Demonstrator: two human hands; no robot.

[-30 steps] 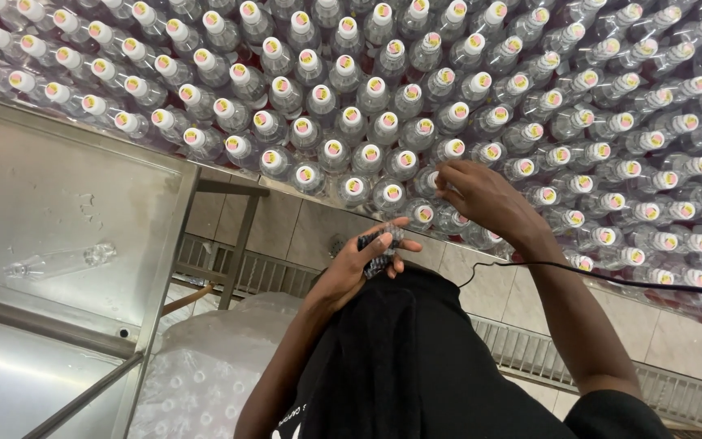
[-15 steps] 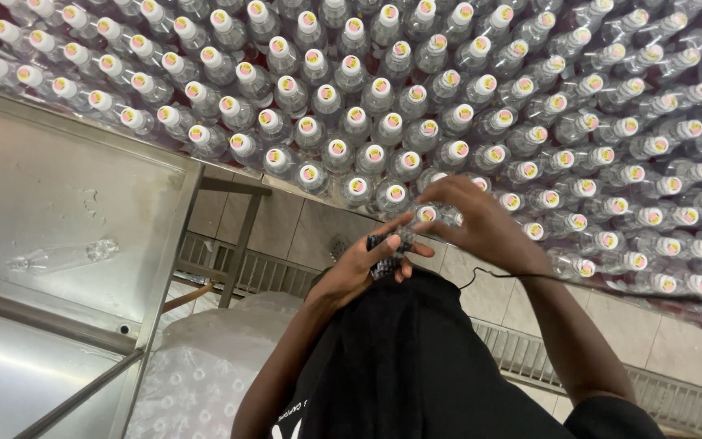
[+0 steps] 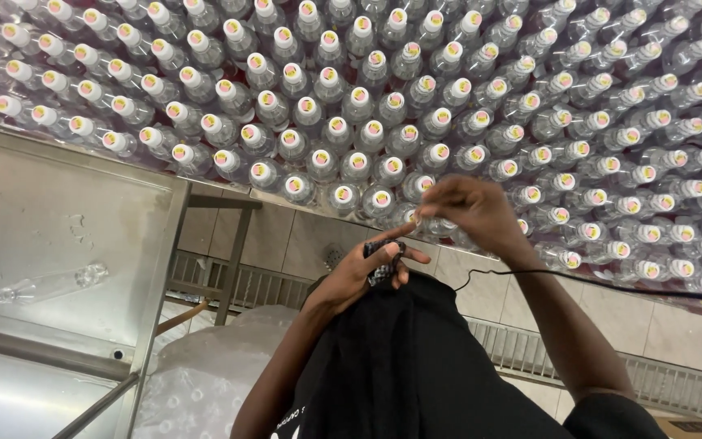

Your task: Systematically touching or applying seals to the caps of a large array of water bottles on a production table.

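Your right hand (image 3: pixel 473 213) is curled at the near edge of the bottles (image 3: pixel 351 122), its fingertips pinched on the neck of the bottle (image 3: pixel 436 225) in the nearest row; the grip looks closed on it, though the fingers hide most of the bottle. Your left hand (image 3: pixel 361 275) sits just below and to the left, close to the right one but not touching it. It is clamped on a small dark object (image 3: pixel 383 262), too hidden to name, with the forefinger stretched up toward the same bottle.

That bottle lies straight ahead of both hands, at the front of the mass, and your right hand is the nearer one. Its cap cannot be seen under the fingers; its neighbours stand packed side by side with their white caps pointing toward you, their long axes running away from you.

A thin black cable (image 3: pixel 611 280) crosses your right forearm and runs off to the right. Your dark sleeve (image 3: pixel 400 374) fills the near middle.

To the left stands a steel table (image 3: pixel 58 211) with one clear bottle lying flat on its top. Below it sits a wrapped pack (image 3: pixel 205 374) of bottles in clear film. Behind your arms, a tiled wall (image 3: pixel 286 240) and a floor grate (image 3: pixel 627 378) run to the right.
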